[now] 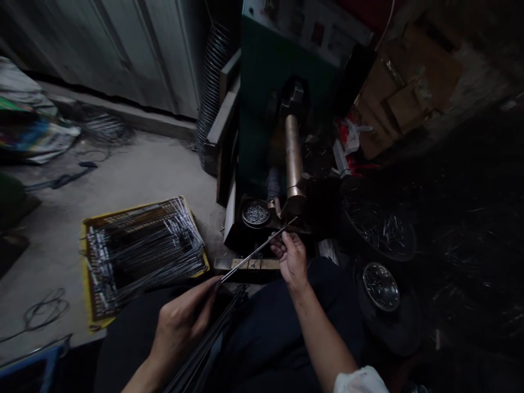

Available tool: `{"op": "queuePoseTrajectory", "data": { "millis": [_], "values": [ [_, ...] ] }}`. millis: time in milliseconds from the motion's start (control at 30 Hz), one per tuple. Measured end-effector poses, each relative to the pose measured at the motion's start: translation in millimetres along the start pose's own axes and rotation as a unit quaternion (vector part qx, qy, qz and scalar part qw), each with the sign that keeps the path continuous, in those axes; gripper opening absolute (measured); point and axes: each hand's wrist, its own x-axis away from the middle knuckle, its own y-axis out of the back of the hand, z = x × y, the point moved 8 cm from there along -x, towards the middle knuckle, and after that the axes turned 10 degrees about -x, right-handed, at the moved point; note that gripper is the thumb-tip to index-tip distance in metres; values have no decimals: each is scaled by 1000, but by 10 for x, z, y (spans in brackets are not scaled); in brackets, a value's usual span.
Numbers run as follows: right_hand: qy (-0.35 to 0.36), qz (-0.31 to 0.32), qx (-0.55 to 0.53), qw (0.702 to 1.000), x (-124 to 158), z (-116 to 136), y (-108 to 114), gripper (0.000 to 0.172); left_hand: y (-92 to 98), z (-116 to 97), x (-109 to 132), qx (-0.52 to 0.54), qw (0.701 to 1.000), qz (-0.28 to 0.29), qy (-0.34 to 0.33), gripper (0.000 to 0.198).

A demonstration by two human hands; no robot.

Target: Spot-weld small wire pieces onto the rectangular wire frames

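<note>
A thin metal rod (251, 255) slants up from my left hand toward the machine. My left hand (184, 314) is closed around its lower end. Close to its far end, the fingers of my right hand (292, 256) pinch the rod; whether they also hold a small piece I cannot make out. The rod's tip lies just below the copper-coloured arm (293, 155) of a green machine (260, 82), which looks like a spot welder. On my lap, under my left forearm, rests a bundle of long dark rods (207, 344).
Left on the floor stands a yellow crate (85, 278) of wire rods. A round dish (256, 214) of small metal pieces sits at the machine's base. To the right are a basin (411, 248) with metal pieces and a shiny bowl (380, 286). Coiled wire (210, 93) leans behind.
</note>
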Motion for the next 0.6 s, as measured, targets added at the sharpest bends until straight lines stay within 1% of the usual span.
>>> {"op": "queuePoseTrajectory", "data": {
  "millis": [100,233,433,600],
  "values": [
    [1,0,1,1000,-4,13,-33,31,25,-5,15,-13,1000,-13,-8,24],
    [3,3,-11,1000,-14,42,-85,32,9,15,24,-9,1000,-4,-9,25],
    [12,11,-8,1000,-51,98,-184,33,45,10,-72,-3,1000,-14,-5,24],
    [6,16,-4,1000,-77,82,-228,32,109,-2,-127,-30,999,-29,-14,28]
  ]
}}
